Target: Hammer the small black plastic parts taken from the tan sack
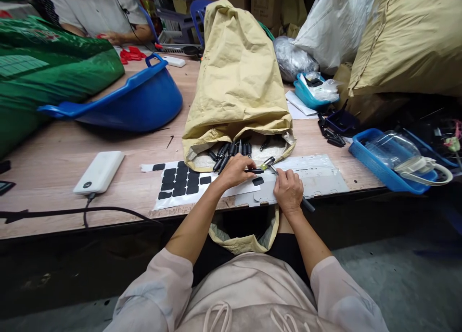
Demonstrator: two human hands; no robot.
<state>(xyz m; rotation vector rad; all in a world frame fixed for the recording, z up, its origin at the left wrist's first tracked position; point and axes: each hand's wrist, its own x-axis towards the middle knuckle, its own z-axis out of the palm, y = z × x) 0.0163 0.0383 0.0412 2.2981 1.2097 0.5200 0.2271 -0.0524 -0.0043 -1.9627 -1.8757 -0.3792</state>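
Observation:
My right hand [288, 190] is wrapped round the handle of a small hammer [267, 163]; its metal and yellowish head lies just right of my left fingers. My left hand [237, 171] is closed on a short black tube-like part [255, 170], held low over the grey board [317, 175]. Behind my hands, several black parts [231, 150] spill from the mouth of a tan sack [245, 72]. To the left lies a white sheet [162, 203] bearing black rounded-square stickers [179, 180]. One loose black square [258, 181] sits below the held part.
A blue basin [144, 101], a white power bank [99, 172] with a cable, and a green bag [46, 72] stand left. On the right are a blue basket [390, 171] and more black parts [332, 135]. An open sack [238, 245] hangs at my lap. Another person sits across.

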